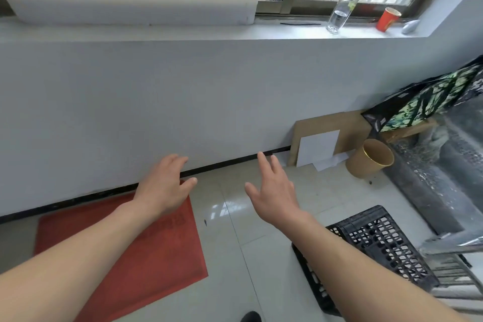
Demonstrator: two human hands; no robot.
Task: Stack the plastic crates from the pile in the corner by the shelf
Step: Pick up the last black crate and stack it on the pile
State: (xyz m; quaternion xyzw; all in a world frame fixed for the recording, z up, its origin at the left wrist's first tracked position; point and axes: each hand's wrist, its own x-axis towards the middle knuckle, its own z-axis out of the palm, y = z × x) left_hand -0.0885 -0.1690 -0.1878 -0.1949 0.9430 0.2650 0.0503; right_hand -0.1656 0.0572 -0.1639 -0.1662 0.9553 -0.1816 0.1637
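Pale floor tiles (261, 217) ran up to a grey wall with a dark skirting line. Lower left of frame: a red mat (125, 264) lay flat on the floor. Centre: left hand (164, 188) hung above the mat's far corner, fingers loosely spread, holding nothing. Right hand (274, 191) hovered just beside it over bare tile, fingers straight and splayed, also empty.

Lower right: a black lattice crate (376, 248) sat on the floor under the right forearm, beside a metal shelf (449, 246). Nothing could be seen inside it; whether it was one crate or several nested could not be told. Neither hand touched it.

Right of centre: a brown paper cup (369, 158) stood tilted by cardboard leaning on the wall; its inside looked empty. Upper right, on the windowsill (287, 31): a clear bottle (345, 5) with a little liquid at the bottom, and a red cup (388, 19), contents hidden.

Risk, as judged: both hands pointed away from the crate, so reaching blind could snag fingers in the lattice, or swing the crate into the shelf or the paper cup nearby.
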